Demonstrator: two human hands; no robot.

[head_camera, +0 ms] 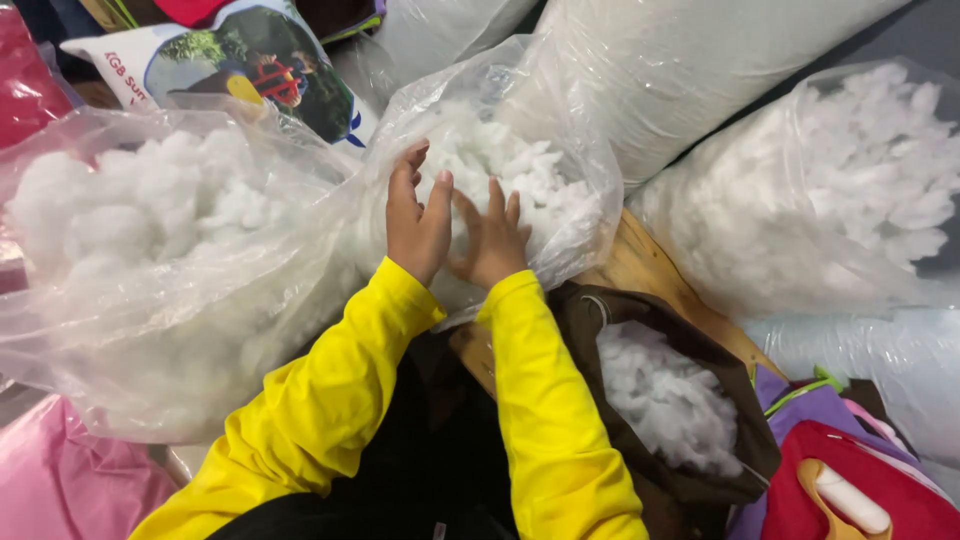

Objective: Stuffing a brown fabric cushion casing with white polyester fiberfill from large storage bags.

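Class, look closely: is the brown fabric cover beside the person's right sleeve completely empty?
No: the brown fabric cover lies open with a mound of white stuffing showing inside it.

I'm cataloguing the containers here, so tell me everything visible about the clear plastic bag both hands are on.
The clear plastic bag is thin, crinkled and see-through, stuffed with lumpy white fibre filling. Its mouth gapes open toward the camera. It sits upright at the centre, between other filled bags, its lower edge by a wooden board. The left hand and right hand, fingers spread, rest against its front face.
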